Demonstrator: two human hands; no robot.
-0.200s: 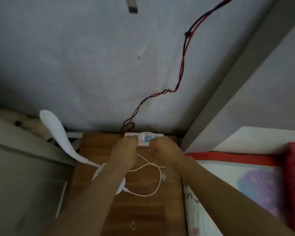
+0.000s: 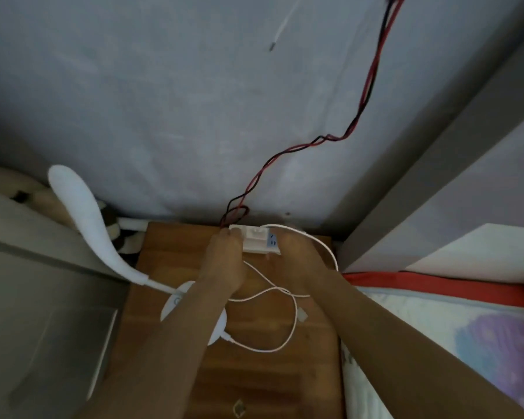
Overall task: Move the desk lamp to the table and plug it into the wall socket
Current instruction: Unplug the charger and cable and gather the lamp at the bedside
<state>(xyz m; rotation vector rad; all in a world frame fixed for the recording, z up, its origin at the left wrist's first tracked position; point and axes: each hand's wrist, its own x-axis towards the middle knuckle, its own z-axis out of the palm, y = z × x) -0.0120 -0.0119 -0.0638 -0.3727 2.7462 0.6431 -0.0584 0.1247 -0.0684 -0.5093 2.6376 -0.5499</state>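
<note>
Left hand [image 2: 224,261] and right hand [image 2: 300,258] both gripping the socket block [image 2: 256,241] (lamp [image 2: 85,219] beside).

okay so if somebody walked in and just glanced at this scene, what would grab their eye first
Probably the two hands, left hand and right hand, meeting on a white socket block at the far edge of the wooden table, against the wall. Next, the red and black wire snaking down the grey wall to that block. Then the white desk lamp, its neck curving up left from its round base on the table, with a white cable looped beside it.
</note>
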